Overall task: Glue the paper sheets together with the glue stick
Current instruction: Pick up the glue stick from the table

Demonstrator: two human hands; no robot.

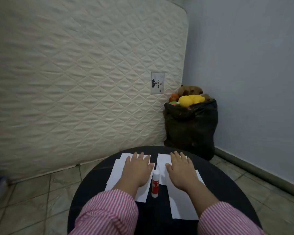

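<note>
Two groups of white paper sheets lie on a round black table [95, 180]. The left sheets [116, 173] sit under my left hand [137, 168], which rests flat with fingers spread. The right sheets [182, 206] lie under my right hand [179, 169], also flat and spread. Between the two piles a red-and-white glue stick [155, 184] with a white cap lies on the table, its cap pointing away from me. Neither hand touches the glue stick. Both forearms wear pink-and-white striped sleeves.
A quilted cream mattress [85, 73] leans upright behind the table. A black bag [190, 126] stuffed with soft toys stands in the corner at the back right. A blue-grey wall [253, 65] runs along the right, above a tiled floor [41, 192].
</note>
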